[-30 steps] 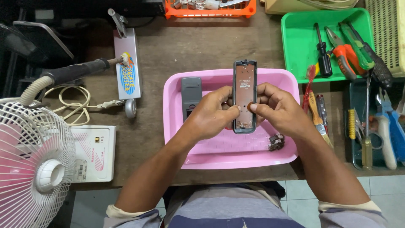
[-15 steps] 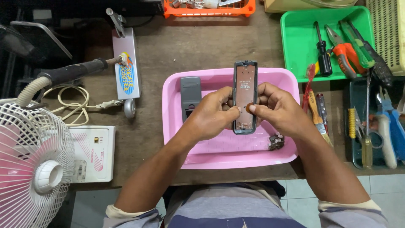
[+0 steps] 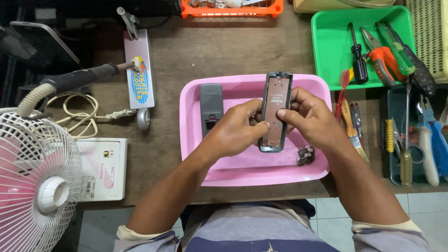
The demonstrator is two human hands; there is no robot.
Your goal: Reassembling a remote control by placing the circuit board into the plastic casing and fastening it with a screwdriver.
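Observation:
Both of my hands hold a long dark remote-control shell (image 3: 275, 100) upright over a pink tray (image 3: 196, 140). The shell's open inside faces me and shows a brownish circuit board. My left hand (image 3: 235, 128) grips its left edge, thumb on the board. From the right, my right hand (image 3: 310, 116) wraps around the edge, thumb pressing near the middle. A grey cover piece (image 3: 211, 108) lies in the tray's left part. A small dark part (image 3: 305, 155) rests in the tray by my right wrist.
A green tray (image 3: 326, 51) at the back right holds a screwdriver and pliers. More tools and brushes (image 3: 350, 126) lie to the right. A hot-air handle (image 3: 77, 79), a small scooter model (image 3: 138, 70), a white box (image 3: 100, 168) and a fan (image 3: 32, 186) stand to the left. An orange basket (image 3: 233, 9) is behind.

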